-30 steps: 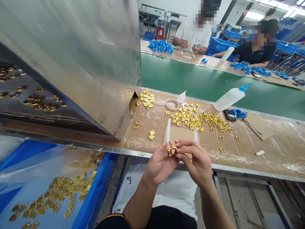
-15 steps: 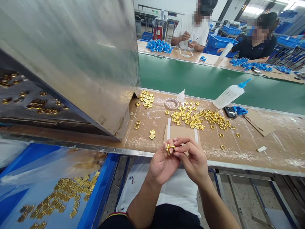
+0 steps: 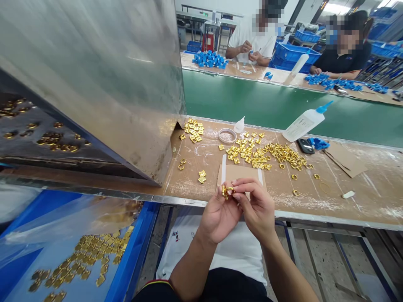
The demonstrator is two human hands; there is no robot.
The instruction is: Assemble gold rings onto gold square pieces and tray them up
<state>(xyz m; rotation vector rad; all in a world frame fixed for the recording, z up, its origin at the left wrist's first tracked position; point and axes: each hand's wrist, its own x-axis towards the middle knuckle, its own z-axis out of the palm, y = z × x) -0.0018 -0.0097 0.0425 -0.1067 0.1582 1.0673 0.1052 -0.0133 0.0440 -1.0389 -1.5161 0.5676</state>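
Note:
My left hand (image 3: 218, 216) is palm up above the table's front edge, its fingertips closed on a small square gold piece (image 3: 223, 191). My right hand (image 3: 255, 206) pinches a gold ring (image 3: 230, 191) against that piece, its thumb and fingers closed. Whether the two parts are joined I cannot tell. Just beyond my hands lies a cardboard sheet (image 3: 241, 172) with white tape strips along its sides. Behind it are a pile of square gold pieces (image 3: 248, 152) and a pile of gold rings (image 3: 285, 154).
A large metal housing (image 3: 126, 92) rises at left. A roll of tape (image 3: 227, 135), a small white dropper bottle (image 3: 239, 125) and a large blue-tipped bottle (image 3: 304, 125) stand along the back. Beyond the green belt (image 3: 252, 94), two people work. A blue bin (image 3: 126, 260) of gold pieces is lower left.
My hands have shifted very slightly right, still pressing the same ring and piece together. Across the belt, the person at right has drawn an arm back from the white bottle.

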